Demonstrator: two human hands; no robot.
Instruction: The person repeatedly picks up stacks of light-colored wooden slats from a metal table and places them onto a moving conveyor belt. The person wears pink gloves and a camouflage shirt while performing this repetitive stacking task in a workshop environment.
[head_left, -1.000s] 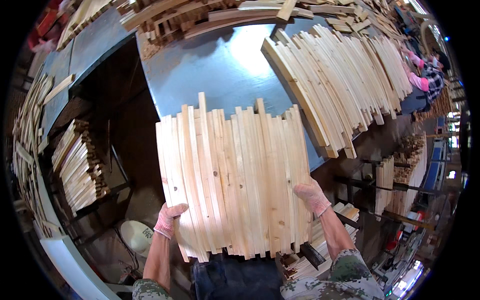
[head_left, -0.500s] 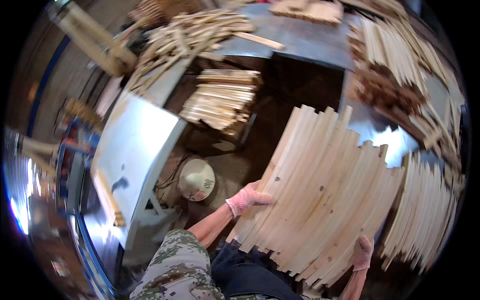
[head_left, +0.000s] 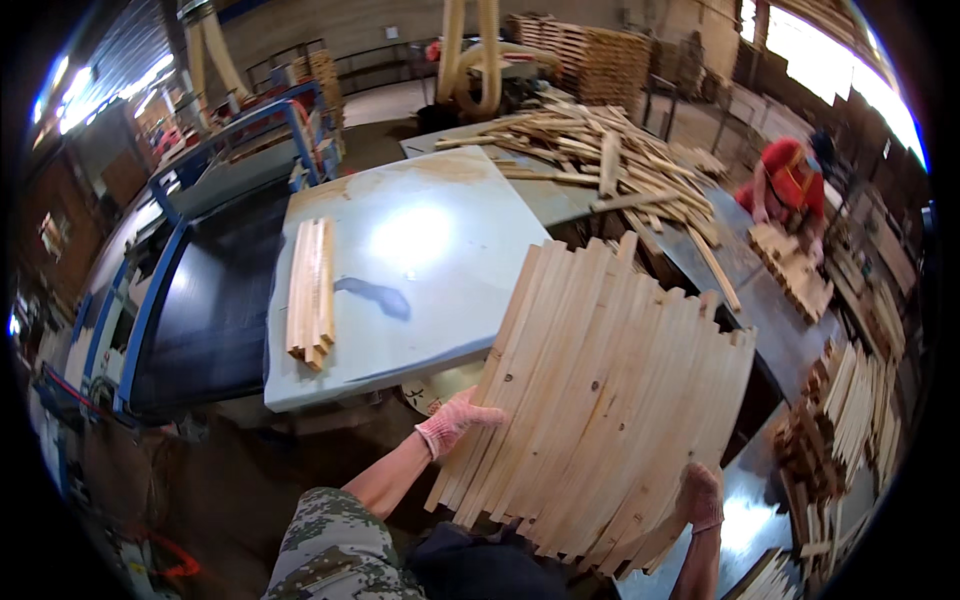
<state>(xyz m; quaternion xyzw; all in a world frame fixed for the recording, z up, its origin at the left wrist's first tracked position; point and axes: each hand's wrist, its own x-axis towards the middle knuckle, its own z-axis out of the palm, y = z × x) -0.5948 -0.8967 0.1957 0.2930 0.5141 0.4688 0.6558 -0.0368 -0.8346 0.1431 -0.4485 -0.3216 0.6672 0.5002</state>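
Between my hands I hold a wide row of pale wooden strips (head_left: 600,400), pressed side by side with uneven ends. My left hand (head_left: 460,421), in a pink knit glove, grips its left edge with the thumb on top. My right hand (head_left: 702,496), gloved the same way, clamps the lower right edge; its fingers are partly hidden. The far end of the strips overlaps the near corner of a light metal table (head_left: 440,260). A small bundle of wooden strips (head_left: 311,292) lies on that table's left side.
A machine with a dark conveyor belt (head_left: 205,300) and blue frame stands at left. Loose strips (head_left: 620,160) are heaped beyond the table. At far right, a person in red (head_left: 785,185) handles wood on a metal bench (head_left: 790,340). More strips (head_left: 850,400) are stacked nearer.
My view has swung left, bringing the light table, conveyor and the person in red into sight. The strips stay gripped in both hands and now reach the table's corner.
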